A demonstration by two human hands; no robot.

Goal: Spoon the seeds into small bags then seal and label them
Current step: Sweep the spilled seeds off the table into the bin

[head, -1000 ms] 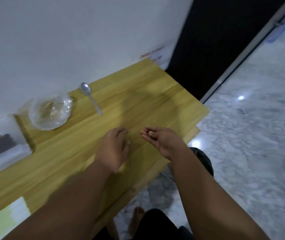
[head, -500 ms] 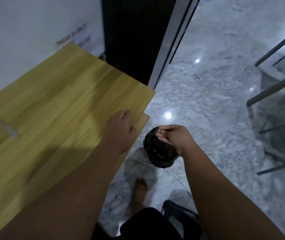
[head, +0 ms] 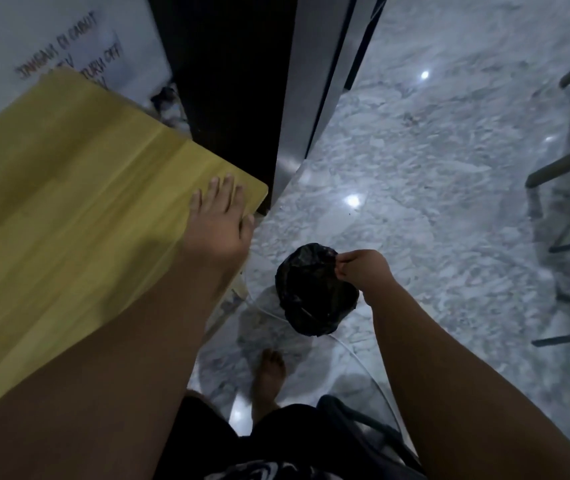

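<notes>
Left hand: your left hand (head: 219,223) lies flat on the near corner of the yellow wooden table (head: 68,202), fingers straight and together, holding nothing
Right hand: your right hand (head: 363,270) hangs off the table, over the rim of a black-lined bin (head: 311,299) on the marble floor (head: 449,202), with fingertips pinched against the thumb. Whether anything small sits between them cannot be told
Seeds, bags, spoon: none in view at this moment
Handling: the seeds are probably light, loose and quick to roll, so keep each spoonful level. The small bags are likely thin, limp and slippery, so pinch one by the edges of its mouth and take the spoon by its handle
Change from a second ago: both hands were over the tabletop, with a bowl, the spoon and a clear bag of dark seeds further left. Your head has turned right, the right hand has gone to the bin, and the left has slid to the corner
</notes>
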